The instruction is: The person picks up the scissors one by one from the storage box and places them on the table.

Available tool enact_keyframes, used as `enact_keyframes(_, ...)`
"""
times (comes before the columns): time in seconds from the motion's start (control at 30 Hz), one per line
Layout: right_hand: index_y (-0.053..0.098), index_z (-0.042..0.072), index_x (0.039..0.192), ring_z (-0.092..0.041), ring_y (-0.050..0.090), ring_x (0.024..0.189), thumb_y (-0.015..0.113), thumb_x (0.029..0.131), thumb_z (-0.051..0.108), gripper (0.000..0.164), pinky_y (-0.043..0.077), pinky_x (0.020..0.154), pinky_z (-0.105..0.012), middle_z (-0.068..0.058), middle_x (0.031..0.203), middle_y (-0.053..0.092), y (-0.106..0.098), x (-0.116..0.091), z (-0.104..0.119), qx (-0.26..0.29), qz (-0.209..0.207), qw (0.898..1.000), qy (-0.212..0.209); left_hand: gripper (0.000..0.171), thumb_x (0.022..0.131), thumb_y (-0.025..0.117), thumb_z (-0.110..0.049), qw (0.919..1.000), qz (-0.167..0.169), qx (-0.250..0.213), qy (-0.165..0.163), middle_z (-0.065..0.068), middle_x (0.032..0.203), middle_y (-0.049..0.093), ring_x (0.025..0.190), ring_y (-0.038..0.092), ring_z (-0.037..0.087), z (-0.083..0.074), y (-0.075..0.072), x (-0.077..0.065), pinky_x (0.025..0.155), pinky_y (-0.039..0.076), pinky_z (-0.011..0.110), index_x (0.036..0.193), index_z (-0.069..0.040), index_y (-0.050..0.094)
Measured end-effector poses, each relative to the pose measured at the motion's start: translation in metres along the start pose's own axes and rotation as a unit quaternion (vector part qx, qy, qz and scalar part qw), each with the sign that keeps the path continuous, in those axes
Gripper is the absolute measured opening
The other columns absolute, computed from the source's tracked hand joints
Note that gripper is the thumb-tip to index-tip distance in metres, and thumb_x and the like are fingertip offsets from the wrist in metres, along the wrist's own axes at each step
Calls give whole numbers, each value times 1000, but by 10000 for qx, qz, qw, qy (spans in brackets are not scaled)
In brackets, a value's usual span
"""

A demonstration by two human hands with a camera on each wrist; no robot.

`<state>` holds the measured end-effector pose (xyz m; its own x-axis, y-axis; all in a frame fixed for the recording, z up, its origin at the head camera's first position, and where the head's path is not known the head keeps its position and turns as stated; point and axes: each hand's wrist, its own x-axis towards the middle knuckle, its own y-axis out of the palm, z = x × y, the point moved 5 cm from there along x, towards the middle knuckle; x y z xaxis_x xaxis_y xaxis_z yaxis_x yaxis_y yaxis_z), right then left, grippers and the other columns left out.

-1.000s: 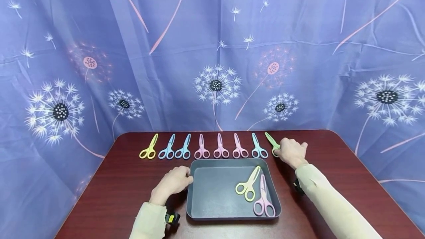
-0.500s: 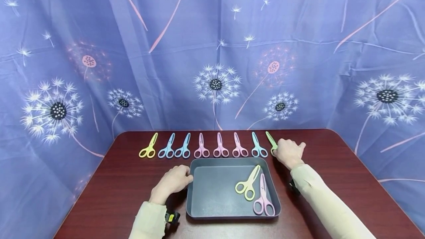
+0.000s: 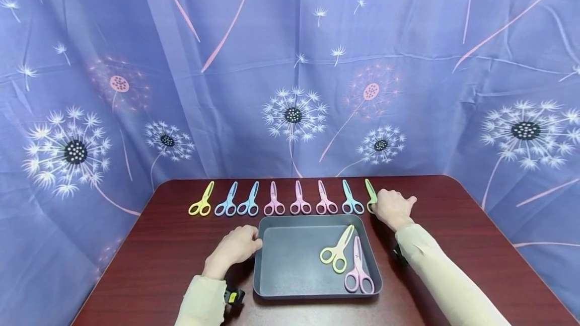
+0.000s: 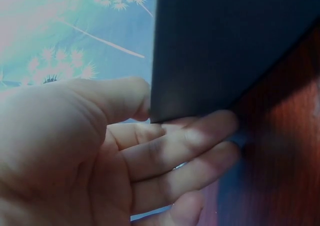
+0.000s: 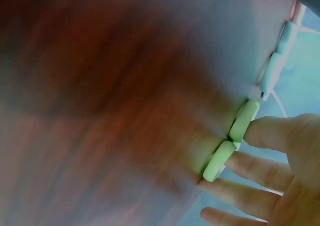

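Green scissors (image 3: 371, 192) lie at the right end of a row, blades toward the back. My right hand (image 3: 393, 209) pinches their handles; in the right wrist view my thumb meets one green loop (image 5: 244, 121) and my index finger the other. At the left wall of a dark grey baking tray (image 3: 290, 291), my left hand (image 3: 238, 246) holds the rim, thumb at the edge and fingers against the wall in the left wrist view. Pale yellow scissors (image 3: 336, 254) and pink scissors (image 3: 357, 273) lie in the tray's right half.
Behind the tray the row continues leftward: blue scissors (image 3: 351, 204), several pink scissors (image 3: 300, 205), more blue scissors (image 3: 248, 205) and yellow scissors (image 3: 201, 206) at the left end. A patterned blue curtain (image 3: 217, 130) hangs behind the dark red table (image 3: 149, 260).
The green scissors have turned from leaning left to nearly straight, their tips swinging right. My right hand has shifted slightly left. My left hand and the tray have stayed put.
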<state>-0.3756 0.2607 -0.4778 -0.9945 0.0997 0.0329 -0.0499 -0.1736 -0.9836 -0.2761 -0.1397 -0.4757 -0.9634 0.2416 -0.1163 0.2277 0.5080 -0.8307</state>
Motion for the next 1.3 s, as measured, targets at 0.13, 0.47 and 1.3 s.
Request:
enact_keyframes(0.13, 55, 11, 62, -39, 59, 80, 68, 81, 26, 28, 26, 81, -70, -13, 68, 57, 0, -1, -1, -6, -6, 10000, -17, 22, 90, 59, -16, 10000, -5, -11, 22, 0, 56, 52, 50, 50, 16, 0, 1, 0, 49, 36, 32, 68, -12, 54)
enact_keyframes(0.47, 54, 11, 62, -38, 59, 76, 65, 81, 26, 27, 24, 82, -70, -11, 65, 55, -1, -3, 0, 0, -98, 9998, -180, 22, 89, 59, -15, 10000, 1, -29, -21, 1, 56, 52, 50, 50, 16, -2, 0, -2, 49, 36, 32, 68, -12, 53)
enact_keyframes(1.3, 62, 12, 68, -39, 51, 92, 68, 86, 32, 27, 25, 85, -68, -14, 84, 62, -38, -48, 49, -153, -1365, 9808, -1382, 22, 88, 59, -16, 10000, 60, 51, 22, -1, 57, 54, 51, 51, 15, -3, -3, -1, 50, 37, 33, 68, -13, 54)
